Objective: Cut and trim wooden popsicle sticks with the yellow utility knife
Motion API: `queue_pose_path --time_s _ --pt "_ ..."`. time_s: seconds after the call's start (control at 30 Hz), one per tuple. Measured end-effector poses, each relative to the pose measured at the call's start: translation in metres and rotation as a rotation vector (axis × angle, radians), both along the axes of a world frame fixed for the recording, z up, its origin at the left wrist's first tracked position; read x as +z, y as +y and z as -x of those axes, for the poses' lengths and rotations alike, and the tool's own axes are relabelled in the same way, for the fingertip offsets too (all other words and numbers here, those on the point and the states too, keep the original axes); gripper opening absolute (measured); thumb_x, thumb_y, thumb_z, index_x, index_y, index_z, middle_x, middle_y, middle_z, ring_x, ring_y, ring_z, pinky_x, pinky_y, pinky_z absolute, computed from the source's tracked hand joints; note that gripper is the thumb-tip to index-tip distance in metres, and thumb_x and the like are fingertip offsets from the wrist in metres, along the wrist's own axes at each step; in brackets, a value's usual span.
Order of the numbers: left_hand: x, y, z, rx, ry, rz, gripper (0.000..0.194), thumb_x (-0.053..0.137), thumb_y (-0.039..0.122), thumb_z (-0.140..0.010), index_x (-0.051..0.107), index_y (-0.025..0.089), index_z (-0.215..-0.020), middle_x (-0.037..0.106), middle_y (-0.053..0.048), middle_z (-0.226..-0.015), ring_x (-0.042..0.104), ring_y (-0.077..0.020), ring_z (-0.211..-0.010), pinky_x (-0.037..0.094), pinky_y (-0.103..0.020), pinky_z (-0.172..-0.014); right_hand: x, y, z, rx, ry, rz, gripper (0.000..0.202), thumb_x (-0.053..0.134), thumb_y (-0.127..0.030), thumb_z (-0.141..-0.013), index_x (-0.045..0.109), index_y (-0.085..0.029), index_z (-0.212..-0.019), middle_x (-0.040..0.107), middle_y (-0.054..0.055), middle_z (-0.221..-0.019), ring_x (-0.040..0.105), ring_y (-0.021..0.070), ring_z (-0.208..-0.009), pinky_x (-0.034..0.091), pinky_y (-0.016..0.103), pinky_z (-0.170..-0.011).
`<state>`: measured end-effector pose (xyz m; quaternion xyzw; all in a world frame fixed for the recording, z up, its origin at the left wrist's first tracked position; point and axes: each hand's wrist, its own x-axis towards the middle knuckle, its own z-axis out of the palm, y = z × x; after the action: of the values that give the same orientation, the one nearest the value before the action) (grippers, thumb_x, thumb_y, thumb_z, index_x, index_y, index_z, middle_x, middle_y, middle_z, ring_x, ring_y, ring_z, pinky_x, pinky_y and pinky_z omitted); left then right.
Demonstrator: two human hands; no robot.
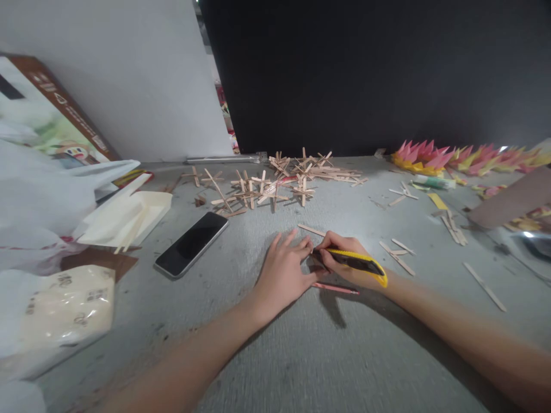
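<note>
My left hand [282,269] lies palm down on the grey table, its fingers spread and the thumb and index fingertips close to my right hand. Whatever is under those fingertips is hidden. My right hand [342,258] grips a yellow and black utility knife [355,261], its front end pointing left at my left index finger. A reddish pencil [336,288] lies just below, by my left thumb. Beyond the hands is a loose wooden craft stick [310,229]. Farther back, several craft sticks [275,186] form crossed, star-like shapes in a pile.
A phone [192,244] lies left of my hands, near a white tray [159,209] with chopsticks, plastic bags and a tissue pack [71,307]. Cut sticks [398,258], a glue stick [434,182] and pink-yellow folded paper [422,158] are at right. A black panel [379,74] stands behind.
</note>
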<state>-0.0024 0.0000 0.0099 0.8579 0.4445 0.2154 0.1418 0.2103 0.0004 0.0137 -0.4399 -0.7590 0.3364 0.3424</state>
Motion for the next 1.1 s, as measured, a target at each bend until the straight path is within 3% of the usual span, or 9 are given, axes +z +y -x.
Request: queue_pose_path --time_s 0.33,0.57,1.1 --pt "0.0028 0.0002 -0.0017 -0.003 -0.003 0.058 0.053 0.072 0.049 -0.091 0.069 0.024 -0.137 0.063 -0.007 -0.149 0.036 -0.0339 -0.155 0.025 -0.059 -0.127 0.0003 -0.0023 0.0011 0.013 -0.019 0.004 0.016 0.055 -0.035 -0.099 0.054 -0.022 -0.088 0.065 -0.002 -0.071 0.056 0.0103 -0.056 0.043 0.020 -0.054" --pt "0.0035 -0.0005 -0.0012 0.000 0.000 0.082 0.056 0.074 0.048 -0.088 0.067 0.025 -0.139 0.061 -0.006 -0.151 0.034 -0.0339 -0.156 0.023 -0.059 -0.128 0.0022 -0.0076 -0.0002 -0.052 -0.054 -0.021 0.018 0.054 -0.039 -0.101 0.055 -0.023 -0.092 0.068 -0.001 -0.070 0.057 0.0117 -0.056 0.045 0.022 -0.055" --pt "-0.0003 -0.0014 -0.0026 0.009 -0.005 0.058 0.056 0.075 0.047 -0.088 0.067 0.027 -0.139 0.061 -0.004 -0.151 0.035 -0.0341 -0.156 0.022 -0.059 -0.129 -0.0013 -0.0007 0.0007 0.037 -0.073 -0.031 0.011 0.053 -0.031 -0.100 0.052 -0.023 -0.093 0.065 -0.002 -0.070 0.057 0.0107 -0.057 0.042 0.021 -0.055"
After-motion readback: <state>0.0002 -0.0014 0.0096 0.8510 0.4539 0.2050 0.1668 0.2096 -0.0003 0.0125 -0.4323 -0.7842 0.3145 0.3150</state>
